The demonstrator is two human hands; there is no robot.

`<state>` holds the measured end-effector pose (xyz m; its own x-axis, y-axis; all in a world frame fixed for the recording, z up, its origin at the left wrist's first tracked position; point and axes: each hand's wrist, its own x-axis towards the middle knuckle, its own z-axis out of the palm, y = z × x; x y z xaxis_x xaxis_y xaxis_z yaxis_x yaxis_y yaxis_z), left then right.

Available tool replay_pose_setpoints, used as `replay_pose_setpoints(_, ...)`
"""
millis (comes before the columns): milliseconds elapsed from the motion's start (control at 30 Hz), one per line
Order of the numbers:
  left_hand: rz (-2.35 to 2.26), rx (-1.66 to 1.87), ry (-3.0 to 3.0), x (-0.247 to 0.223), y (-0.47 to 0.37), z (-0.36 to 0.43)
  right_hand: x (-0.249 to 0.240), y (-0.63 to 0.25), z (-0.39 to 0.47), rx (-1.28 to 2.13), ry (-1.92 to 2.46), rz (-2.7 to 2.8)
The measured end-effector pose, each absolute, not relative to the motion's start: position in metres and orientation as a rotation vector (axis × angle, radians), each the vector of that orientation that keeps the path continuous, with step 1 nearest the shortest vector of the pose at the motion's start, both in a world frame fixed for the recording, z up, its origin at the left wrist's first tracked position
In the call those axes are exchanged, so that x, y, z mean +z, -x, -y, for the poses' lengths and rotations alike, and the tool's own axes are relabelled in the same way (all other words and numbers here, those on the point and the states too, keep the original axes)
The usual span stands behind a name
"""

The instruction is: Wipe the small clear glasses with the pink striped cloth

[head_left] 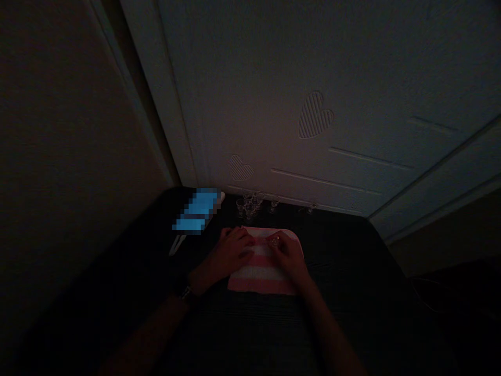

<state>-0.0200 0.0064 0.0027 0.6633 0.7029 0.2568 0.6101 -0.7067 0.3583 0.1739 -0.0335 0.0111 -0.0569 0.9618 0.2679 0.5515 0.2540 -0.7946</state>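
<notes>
In the dim light, a pink and white striped cloth lies spread on the dark table. My left hand rests on the cloth's left edge, its fingers stretched out and holding nothing that I can see. Over the right part of the cloth, my right hand pinches a small, clear, shiny piece that looks like glass; the fingers partly hide it. Beyond the cloth stands a cluster of small clear stemmed glasses. Another small glass stands just right of that cluster.
A lit phone or tablet, its screen blurred out, lies at the back left with a pale strap or cable beside it. One more small glass stands farther right. A pale panel with heart reliefs rises behind the dark table.
</notes>
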Motion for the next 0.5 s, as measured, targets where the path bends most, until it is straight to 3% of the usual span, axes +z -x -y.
replay_pose_setpoints(500, -1.008, 0.574, -2.578, -0.0020, 0.0112, -0.0034, 0.0032, -0.1693, 0.0325, 0.584, 1.486, 1.829)
